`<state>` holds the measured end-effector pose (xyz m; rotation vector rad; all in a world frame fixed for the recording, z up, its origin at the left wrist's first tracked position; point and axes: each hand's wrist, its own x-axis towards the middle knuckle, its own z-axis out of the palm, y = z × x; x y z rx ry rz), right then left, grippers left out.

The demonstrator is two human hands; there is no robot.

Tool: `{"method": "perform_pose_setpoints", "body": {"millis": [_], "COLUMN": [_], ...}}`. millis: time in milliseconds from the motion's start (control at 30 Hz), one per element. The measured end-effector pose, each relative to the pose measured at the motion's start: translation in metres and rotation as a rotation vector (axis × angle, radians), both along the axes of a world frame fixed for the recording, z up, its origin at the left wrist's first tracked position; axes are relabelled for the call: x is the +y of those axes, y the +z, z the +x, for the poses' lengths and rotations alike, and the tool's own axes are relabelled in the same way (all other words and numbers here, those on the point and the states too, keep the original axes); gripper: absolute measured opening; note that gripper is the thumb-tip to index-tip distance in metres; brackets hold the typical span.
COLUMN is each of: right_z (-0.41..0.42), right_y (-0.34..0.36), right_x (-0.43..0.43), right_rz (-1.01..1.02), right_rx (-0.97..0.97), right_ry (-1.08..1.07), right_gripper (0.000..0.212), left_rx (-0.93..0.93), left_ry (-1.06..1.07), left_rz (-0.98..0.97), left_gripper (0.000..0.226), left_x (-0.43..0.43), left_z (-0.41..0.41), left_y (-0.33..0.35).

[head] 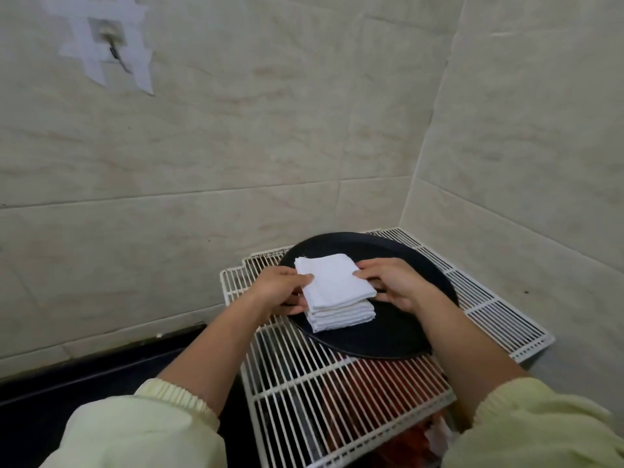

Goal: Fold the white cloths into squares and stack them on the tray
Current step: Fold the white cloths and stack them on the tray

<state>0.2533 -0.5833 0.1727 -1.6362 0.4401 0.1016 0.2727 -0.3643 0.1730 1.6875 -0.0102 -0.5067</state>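
A stack of folded white cloths lies on a round black tray. On top of the stack sits one more folded white cloth, a rough square. My left hand pinches the top cloth's left edge between thumb and fingers. My right hand holds its right edge with the fingertips, palm resting over the tray. Both forearms reach in from the bottom, in pale green sleeves.
The tray rests on a white wire rack with red and dark items under its bars. Tiled walls meet in a corner just behind and to the right. A dark counter runs to the left. A taped wall fitting sits high up.
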Motion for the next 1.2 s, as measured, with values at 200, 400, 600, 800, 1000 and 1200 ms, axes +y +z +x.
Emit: {"method": "perform_pose_setpoints", "body": {"millis": [200,400,600,800,1000,1200], "right_z": [0.004,0.002,-0.004,-0.013,-0.027,-0.058], "right_y": [-0.008,-0.015,-0.011,0.002,0.006,-0.017], "right_x": [-0.005,-0.009,-0.004,0.014,0.099,0.227], "right_rz": [0.007,-0.014,-0.25,-0.648,-0.855,-1.007], "right_rx": [0.025,0.021,-0.043,-0.289,-0.474,-0.557], "right_ry": [0.039,0.026,-0.01,-0.025,0.24,0.492], "right_gripper": [0.029,0.024,0.017,0.016,0.02,0.026], "left_rx": [0.019,0.017,-0.059,-0.211,-0.368,-0.423], "left_ry": [0.033,0.12,0.213,0.302,0.325,0.418], "left_rz": [0.015,-0.027,-0.016,0.053,0.254,0.573], "left_gripper": [0.02,0.032,0.026,0.024,0.016,0.016], "left_x": [-0.001,-0.006,-0.011,0.008,0.076,0.179], "left_z": [0.003,0.001,-0.006,-0.014,-0.039,-0.089], "left_y": [-0.007,-0.015,-0.019,-0.015,-0.021,-0.028]}}
